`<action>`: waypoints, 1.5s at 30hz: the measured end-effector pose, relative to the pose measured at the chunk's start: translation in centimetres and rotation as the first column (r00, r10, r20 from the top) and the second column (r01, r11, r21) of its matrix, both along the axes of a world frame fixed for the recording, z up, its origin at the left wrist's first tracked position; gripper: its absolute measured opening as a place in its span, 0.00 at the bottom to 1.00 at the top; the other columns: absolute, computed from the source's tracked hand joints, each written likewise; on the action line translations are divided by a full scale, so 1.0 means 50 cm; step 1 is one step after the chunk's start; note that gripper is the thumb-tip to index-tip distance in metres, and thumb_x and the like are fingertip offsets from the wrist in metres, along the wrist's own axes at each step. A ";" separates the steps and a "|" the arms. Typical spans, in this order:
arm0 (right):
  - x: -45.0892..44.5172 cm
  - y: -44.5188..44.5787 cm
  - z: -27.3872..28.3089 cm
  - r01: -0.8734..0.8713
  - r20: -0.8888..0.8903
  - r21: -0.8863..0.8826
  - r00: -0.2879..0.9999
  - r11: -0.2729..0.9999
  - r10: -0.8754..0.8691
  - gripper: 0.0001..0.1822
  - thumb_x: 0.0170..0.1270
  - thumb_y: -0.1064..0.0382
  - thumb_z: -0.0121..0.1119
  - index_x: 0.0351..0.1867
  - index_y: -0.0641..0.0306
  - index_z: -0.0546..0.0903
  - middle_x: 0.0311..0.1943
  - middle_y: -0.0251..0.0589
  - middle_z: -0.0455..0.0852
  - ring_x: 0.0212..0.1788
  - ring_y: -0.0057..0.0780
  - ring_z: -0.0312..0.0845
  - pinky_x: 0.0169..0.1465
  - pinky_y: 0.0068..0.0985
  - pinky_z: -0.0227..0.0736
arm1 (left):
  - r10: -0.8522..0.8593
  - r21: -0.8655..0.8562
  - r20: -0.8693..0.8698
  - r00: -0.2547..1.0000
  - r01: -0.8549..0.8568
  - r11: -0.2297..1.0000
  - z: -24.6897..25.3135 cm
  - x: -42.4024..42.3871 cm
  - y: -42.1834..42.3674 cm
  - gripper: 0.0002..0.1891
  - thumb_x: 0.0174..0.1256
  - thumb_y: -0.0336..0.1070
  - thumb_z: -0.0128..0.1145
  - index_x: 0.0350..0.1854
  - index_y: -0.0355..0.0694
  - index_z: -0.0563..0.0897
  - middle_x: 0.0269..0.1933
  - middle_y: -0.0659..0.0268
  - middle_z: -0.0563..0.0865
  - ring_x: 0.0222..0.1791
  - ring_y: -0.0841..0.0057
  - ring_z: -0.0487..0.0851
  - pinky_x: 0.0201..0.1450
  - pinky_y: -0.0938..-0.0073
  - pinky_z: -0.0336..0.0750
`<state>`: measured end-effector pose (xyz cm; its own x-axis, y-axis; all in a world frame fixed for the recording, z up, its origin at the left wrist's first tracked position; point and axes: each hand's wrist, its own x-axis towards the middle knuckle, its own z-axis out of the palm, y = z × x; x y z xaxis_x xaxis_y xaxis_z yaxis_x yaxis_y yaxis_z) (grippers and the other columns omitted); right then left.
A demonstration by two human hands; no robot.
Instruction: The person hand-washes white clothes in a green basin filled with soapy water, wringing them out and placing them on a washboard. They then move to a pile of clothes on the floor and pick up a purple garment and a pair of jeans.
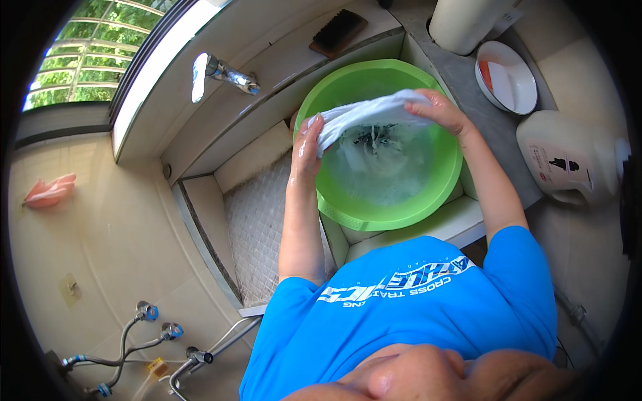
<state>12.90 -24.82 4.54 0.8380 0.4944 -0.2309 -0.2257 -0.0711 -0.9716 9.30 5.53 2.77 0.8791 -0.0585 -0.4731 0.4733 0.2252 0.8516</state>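
A wet white cloth (368,113) is stretched between both hands above a green plastic basin (391,223). Its left end is gripped by my left hand (307,145), at the basin's left rim, with suds on the skin. My right hand (441,113) pinches the other end near the basin's upper right. Water drips from the cloth's middle into cloudy, soapy water (386,175). Something dark shows in the water under the cloth; what it is I cannot tell.
A chrome faucet (230,75) stands left of the basin, above a ribbed washboard slope (256,225). A scrub brush (338,32) lies on the back ledge. On the right are a white bowl (526,95) holding bar-shaped pieces and a large plastic jug (567,155).
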 end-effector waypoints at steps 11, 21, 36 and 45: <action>-0.202 0.296 0.000 0.415 0.899 0.037 0.383 0.909 -0.211 0.19 0.50 0.50 0.67 0.32 0.66 0.82 0.35 0.49 0.83 0.40 0.48 0.79 0.53 0.37 0.71 | 0.193 -0.846 -0.109 0.975 -0.194 0.497 -0.088 -0.108 -0.128 0.12 0.72 0.45 0.47 0.46 0.43 0.75 0.33 0.72 0.77 0.29 0.77 0.78 0.30 0.75 0.75; -0.120 0.187 -0.090 -0.050 0.067 0.171 0.997 0.984 0.039 0.37 0.54 0.57 0.69 0.65 0.56 0.65 0.58 0.37 0.76 0.58 0.29 0.70 0.60 0.28 0.66 | -0.161 -0.077 -0.040 0.986 0.157 0.985 0.051 -0.077 -0.075 0.23 0.70 0.59 0.44 0.50 0.45 0.76 0.41 0.68 0.81 0.39 0.82 0.77 0.36 0.77 0.71; -0.040 0.157 -0.348 0.343 0.379 -0.831 0.925 0.438 -0.004 0.14 0.58 0.54 0.56 0.40 0.55 0.84 0.45 0.47 0.81 0.48 0.48 0.76 0.49 0.40 0.73 | 0.023 -0.237 -0.624 0.781 -0.217 0.947 -0.150 -0.141 -0.138 0.45 0.59 0.70 0.48 0.74 0.55 0.47 0.75 0.56 0.45 0.74 0.54 0.44 0.62 0.26 0.40; -0.207 0.297 -0.066 0.052 -0.035 0.137 0.998 0.989 -0.047 0.18 0.63 0.55 0.58 0.46 0.67 0.80 0.41 0.37 0.84 0.43 0.23 0.77 0.51 0.25 0.71 | 0.152 -0.626 -0.047 0.987 -0.148 0.766 -0.294 -0.101 -0.077 0.21 0.70 0.57 0.41 0.43 0.43 0.76 0.38 0.68 0.79 0.38 0.76 0.76 0.43 0.73 0.72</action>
<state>2.56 -9.98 1.24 0.8556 0.4814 -0.1900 -0.2563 0.0752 -0.9637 4.27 1.67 -11.93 0.9044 -0.2071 -0.3732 0.3839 0.7766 0.4994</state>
